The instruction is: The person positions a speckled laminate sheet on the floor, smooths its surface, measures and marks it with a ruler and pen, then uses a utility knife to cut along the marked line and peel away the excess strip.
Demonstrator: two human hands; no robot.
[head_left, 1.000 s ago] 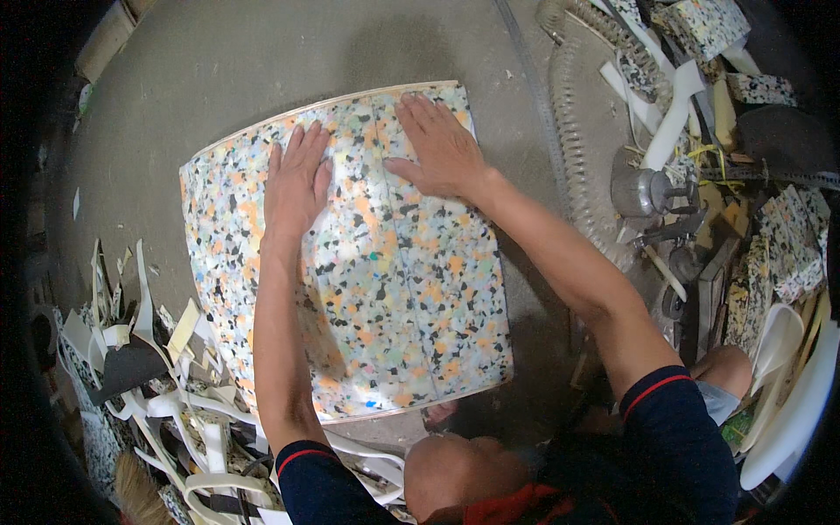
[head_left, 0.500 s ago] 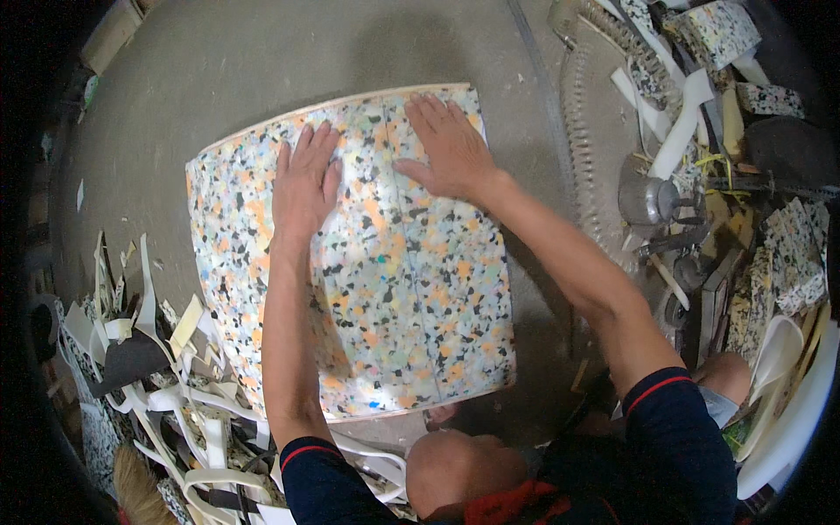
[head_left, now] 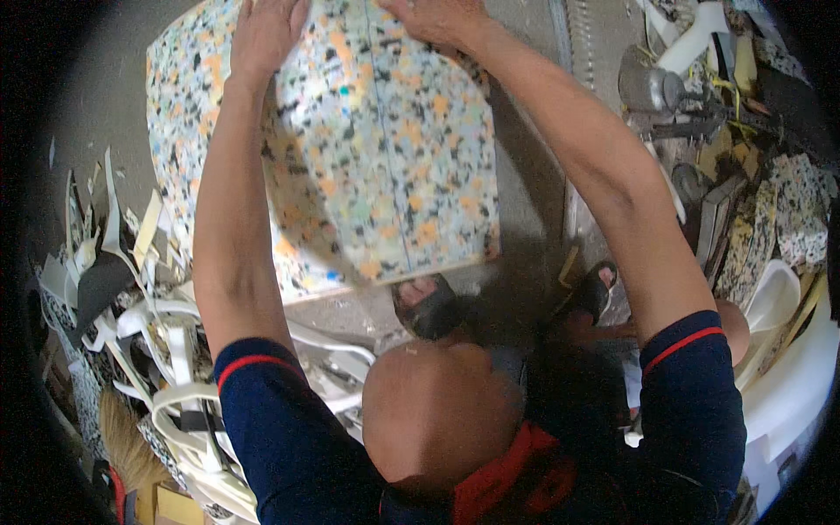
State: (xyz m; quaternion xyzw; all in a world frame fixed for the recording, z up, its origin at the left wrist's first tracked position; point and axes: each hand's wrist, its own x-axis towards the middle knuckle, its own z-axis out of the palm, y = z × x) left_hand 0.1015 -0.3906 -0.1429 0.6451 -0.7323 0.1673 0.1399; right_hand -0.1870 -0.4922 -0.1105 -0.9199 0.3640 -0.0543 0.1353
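Note:
A broad sheet of speckled foam [head_left: 376, 166], white with orange, black and green flecks, lies on the floor in front of me. A thin dark line runs down it, right of its middle. My left hand [head_left: 269, 35] rests on its far left part, open, with its thumb apart; the fingertips run out at the upper edge. Farther right, my right hand [head_left: 442, 17] lies open on the sheet too. Its thumb shows, but most of its fingers are cut off by the upper edge. I see nothing held in either hand.
White curved scraps [head_left: 179, 350] and a straw brush [head_left: 127, 429] pile up on the left. At right stand a metal kettle [head_left: 649, 86] and speckled foam blocks [head_left: 801, 206]. My sandalled foot [head_left: 422, 302] is by the sheet's near edge, and my bare knee [head_left: 437, 402] rises closer.
The view has shifted, so the sheet, both hands and the surroundings sit higher in the picture. My fingers now leave the upper edge. Both hands stay on the sheet.

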